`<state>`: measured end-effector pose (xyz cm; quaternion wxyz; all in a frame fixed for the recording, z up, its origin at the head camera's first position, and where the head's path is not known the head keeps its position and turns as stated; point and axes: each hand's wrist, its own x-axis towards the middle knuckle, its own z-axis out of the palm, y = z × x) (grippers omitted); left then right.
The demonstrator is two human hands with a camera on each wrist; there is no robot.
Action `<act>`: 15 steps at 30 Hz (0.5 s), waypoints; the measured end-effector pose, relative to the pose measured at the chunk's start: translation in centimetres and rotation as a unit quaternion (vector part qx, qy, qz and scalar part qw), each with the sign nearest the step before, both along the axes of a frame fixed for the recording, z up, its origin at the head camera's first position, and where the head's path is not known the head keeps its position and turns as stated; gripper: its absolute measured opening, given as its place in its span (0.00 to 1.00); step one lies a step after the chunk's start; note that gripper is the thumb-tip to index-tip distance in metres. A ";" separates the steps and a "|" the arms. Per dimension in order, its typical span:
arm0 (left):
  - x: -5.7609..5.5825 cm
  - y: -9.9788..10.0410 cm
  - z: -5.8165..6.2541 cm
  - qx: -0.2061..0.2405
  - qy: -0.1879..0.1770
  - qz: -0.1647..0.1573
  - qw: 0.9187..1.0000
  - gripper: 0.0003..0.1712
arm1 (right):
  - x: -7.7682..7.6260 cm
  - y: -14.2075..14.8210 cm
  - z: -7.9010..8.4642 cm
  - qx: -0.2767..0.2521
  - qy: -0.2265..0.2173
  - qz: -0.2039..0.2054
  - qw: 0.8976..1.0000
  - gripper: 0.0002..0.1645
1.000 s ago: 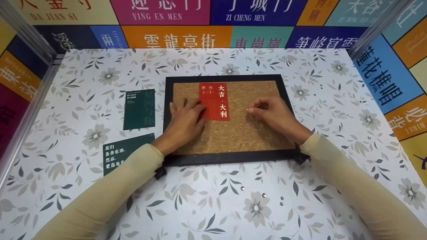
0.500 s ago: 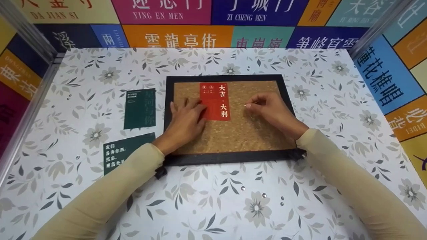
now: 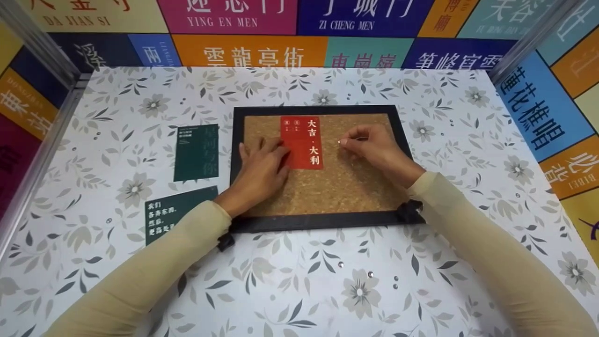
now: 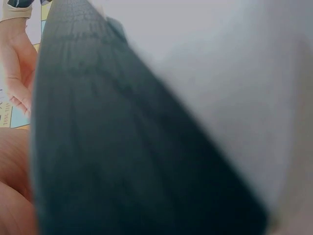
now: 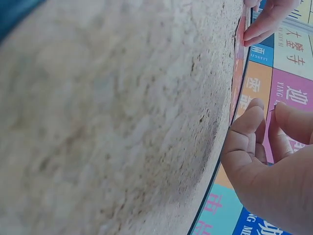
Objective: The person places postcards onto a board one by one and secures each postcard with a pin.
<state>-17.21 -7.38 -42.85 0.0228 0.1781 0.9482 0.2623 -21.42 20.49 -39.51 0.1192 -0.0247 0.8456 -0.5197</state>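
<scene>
A red card with white characters lies on the upper part of a black-framed cork board. My left hand rests spread over the board's left side, its fingertips pressing the card's left edge. Over the cork to the right of the card, my right hand pinches a small shiny thumbtack between thumb and finger. The right wrist view shows the tack's thin point by the thumb, apart from the cork surface. In the left wrist view, the board's dark frame edge covers much of the scene.
Two dark green cards, an upper one and a lower one partly under the left sleeve, lie left of the board. Several loose thumbtacks are scattered on the floral tabletop. Colourful lettered panels stand behind.
My right hand has moved left and slightly away from me, carrying the tack nearer the red card. The left hand and the card have stayed in place.
</scene>
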 end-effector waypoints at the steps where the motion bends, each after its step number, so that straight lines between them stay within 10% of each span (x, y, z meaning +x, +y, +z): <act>1: 0.0 0.0 0.0 -0.001 0.000 0.000 1.000 0.28 | -0.1 0.0 0.0 0.001 -0.003 -0.003 1.000 0.10; 15: 0.1 -0.1 -0.1 0.003 0.015 -0.006 1.000 0.28 | -1.5 -0.7 -0.6 -0.061 -0.044 -0.032 0.997 0.06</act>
